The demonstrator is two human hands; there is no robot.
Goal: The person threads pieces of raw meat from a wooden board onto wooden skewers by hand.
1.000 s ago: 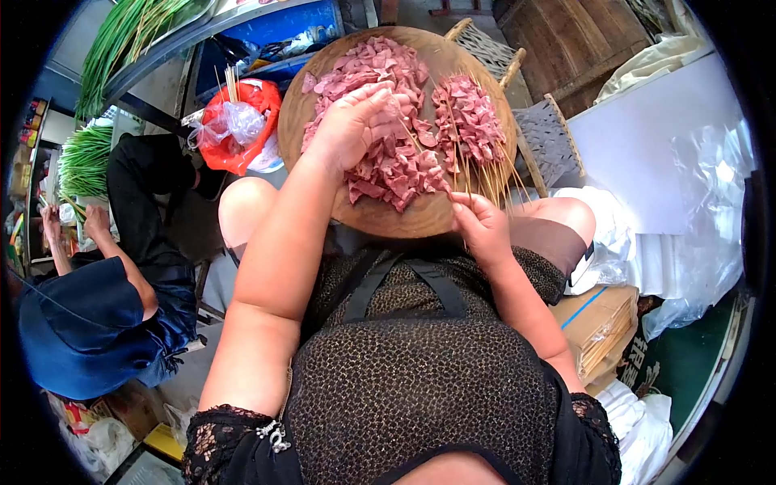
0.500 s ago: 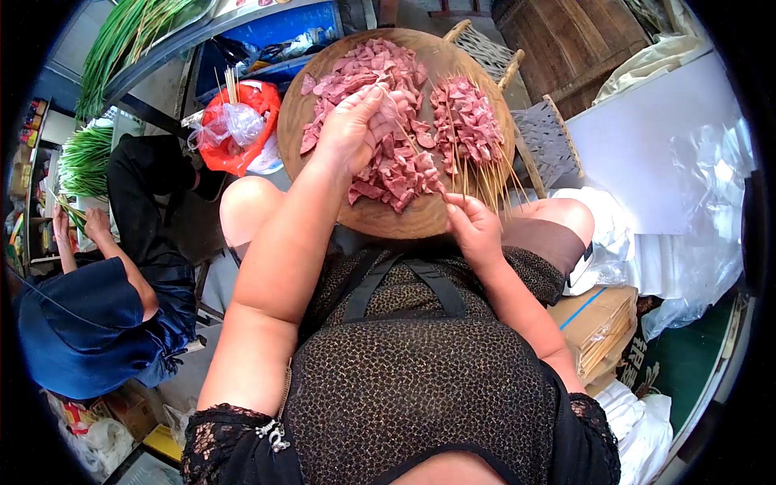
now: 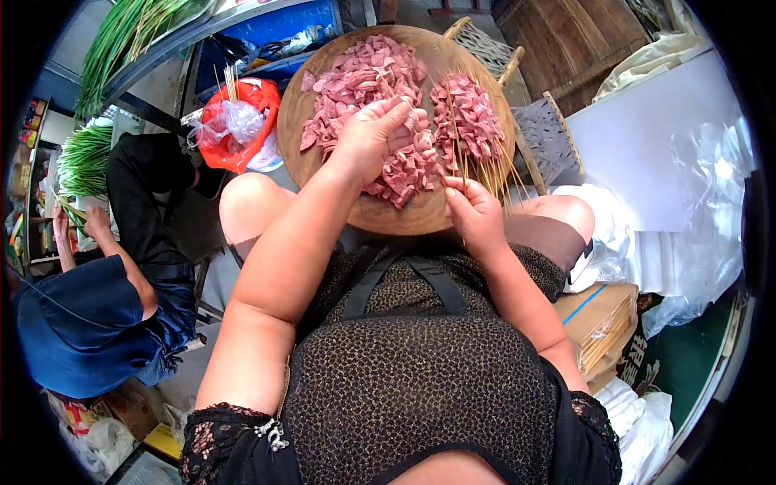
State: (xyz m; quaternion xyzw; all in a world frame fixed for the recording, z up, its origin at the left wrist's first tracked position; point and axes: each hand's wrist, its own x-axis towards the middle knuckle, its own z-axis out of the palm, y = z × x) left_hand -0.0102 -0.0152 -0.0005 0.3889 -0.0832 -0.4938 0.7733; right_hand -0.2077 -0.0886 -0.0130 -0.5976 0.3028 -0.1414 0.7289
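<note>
Right hand (image 3: 475,212): grip clamped on skewer (image 3: 443,179), low end. Left hand (image 3: 377,136) curled at threaded meat (image 3: 423,145), can't tell if pinching. Skewer's over round wooden board (image 3: 386,220). Best: hold skewer steady, pierce meat centrally, stay clear of tip.

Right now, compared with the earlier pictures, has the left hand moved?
Yes: judged against the round wooden board, the left hand has shifted rightward and slightly toward the wearer's body, bringing it closer to the right hand.
</note>
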